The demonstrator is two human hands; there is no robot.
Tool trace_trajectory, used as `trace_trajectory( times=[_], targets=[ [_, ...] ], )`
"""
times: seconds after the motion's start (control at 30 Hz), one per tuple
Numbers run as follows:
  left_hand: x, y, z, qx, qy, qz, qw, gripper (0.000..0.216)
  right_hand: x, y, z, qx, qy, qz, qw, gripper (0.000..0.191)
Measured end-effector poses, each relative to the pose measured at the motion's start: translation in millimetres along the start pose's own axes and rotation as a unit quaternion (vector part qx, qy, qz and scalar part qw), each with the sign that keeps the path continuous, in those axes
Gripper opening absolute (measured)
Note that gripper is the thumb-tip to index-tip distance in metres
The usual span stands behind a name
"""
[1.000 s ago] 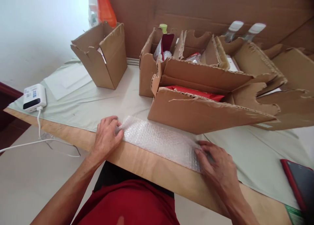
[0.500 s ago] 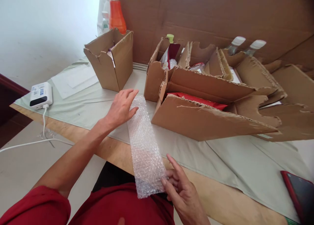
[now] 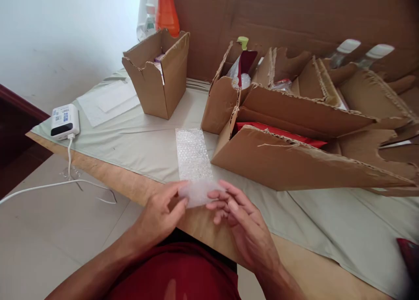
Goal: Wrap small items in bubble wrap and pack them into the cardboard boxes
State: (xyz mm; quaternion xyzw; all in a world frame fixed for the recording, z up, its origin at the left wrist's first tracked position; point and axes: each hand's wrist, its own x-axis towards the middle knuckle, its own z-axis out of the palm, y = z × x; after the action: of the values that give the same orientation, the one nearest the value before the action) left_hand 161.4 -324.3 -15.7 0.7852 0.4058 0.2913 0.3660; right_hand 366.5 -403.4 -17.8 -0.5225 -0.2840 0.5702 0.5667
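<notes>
A strip of bubble wrap (image 3: 192, 154) lies lengthwise on the cloth, its far part flat. Its near end is lifted and folded over, blurred by motion, at the table's front edge. My left hand (image 3: 163, 208) pinches the left corner of that end between thumb and fingers. At the right corner, my right hand (image 3: 244, 221) has its fingers loosely curled around the edge, the index finger straighter than the rest. Right beside the strip stands a long cardboard box (image 3: 288, 160) with a red item (image 3: 281, 134) inside.
A tall cardboard box (image 3: 149, 88) stands behind on the left. More cardboard compartments (image 3: 294, 82) fill the right side. A white device (image 3: 65, 122) with a cable (image 3: 70, 151) and white paper sheets (image 3: 109, 100) lie at the left. An orange bottle (image 3: 166, 12) stands at the back.
My left hand has come back from the strip's far end to its near end. The near end, which hung over the table edge, is now lifted and folded. The view has shifted slightly.
</notes>
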Motion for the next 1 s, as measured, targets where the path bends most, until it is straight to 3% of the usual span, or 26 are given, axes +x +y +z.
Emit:
trace_trajectory(
  times=[0.07, 0.17, 0.27, 0.33, 0.4, 0.47, 0.53, 0.6, 0.67, 0.83, 0.93, 1.0],
  targets=[
    [19.2, -7.4, 5.1, 0.033, 0.027, -0.040, 0.998, 0.041, 3.8, 0.9, -1.9, -0.027, 0.006, -0.042, 0.999, 0.051],
    [36.0, -21.7, 5.9, 0.096, 0.025, -0.062, 0.993, 0.056, 1.8, 4.7, -12.6, -0.215, 0.026, -0.145, 0.965, 0.043],
    [39.9, -33.4, 8.5, 0.115, 0.019, -0.060, 0.991, 0.062, 2.9, 8.7, -19.1, -0.452, 0.002, -0.275, 0.849, 0.035],
    [40.8, -38.5, 13.7, 0.111, 0.019, -0.047, 0.993, 0.063, 10.1, 11.9, -18.1, -0.559, -0.030, -0.339, 0.756, 0.045],
    [43.1, -42.2, 20.1, 0.118, 0.023, -0.033, 0.992, 0.063, 21.7, 15.9, -14.8, -0.626, -0.051, -0.367, 0.686, 0.053],
    [46.2, -45.2, 24.6, 0.138, 0.034, -0.021, 0.990, 0.064, 34.1, 19.9, -11.8, -0.666, -0.065, -0.376, 0.641, 0.051],
    [47.1, -46.7, 24.7, 0.154, 0.058, -0.003, 0.986, 0.064, 43.0, 22.1, -10.2, -0.681, -0.072, -0.385, 0.619, 0.043],
    [42.0, -45.3, 19.8, 0.154, 0.095, 0.029, 0.983, 0.062, 45.3, 20.9, -9.1, -0.677, -0.076, -0.396, 0.616, 0.036],
    [29.3, -40.1, 11.9, 0.138, 0.108, 0.068, 0.982, 0.059, 41.0, 15.7, -6.8, -0.657, -0.081, -0.400, 0.634, 0.033],
    [-11.0, -20.9, 2.9, 0.083, 0.042, 0.138, 0.986, 0.049, 28.6, -2.3, 5.5, -0.589, -0.131, -0.317, 0.732, 0.028],
    [-17.1, -20.3, 7.2, 0.067, 0.076, 0.099, 0.990, 0.035, 33.9, -4.3, 10.5, -0.559, -0.145, -0.278, 0.767, 0.025],
    [-12.8, -24.9, 8.6, 0.069, 0.092, 0.048, 0.992, 0.030, 37.3, -2.2, 10.4, -0.556, -0.098, -0.318, 0.762, 0.025]
  ],
)
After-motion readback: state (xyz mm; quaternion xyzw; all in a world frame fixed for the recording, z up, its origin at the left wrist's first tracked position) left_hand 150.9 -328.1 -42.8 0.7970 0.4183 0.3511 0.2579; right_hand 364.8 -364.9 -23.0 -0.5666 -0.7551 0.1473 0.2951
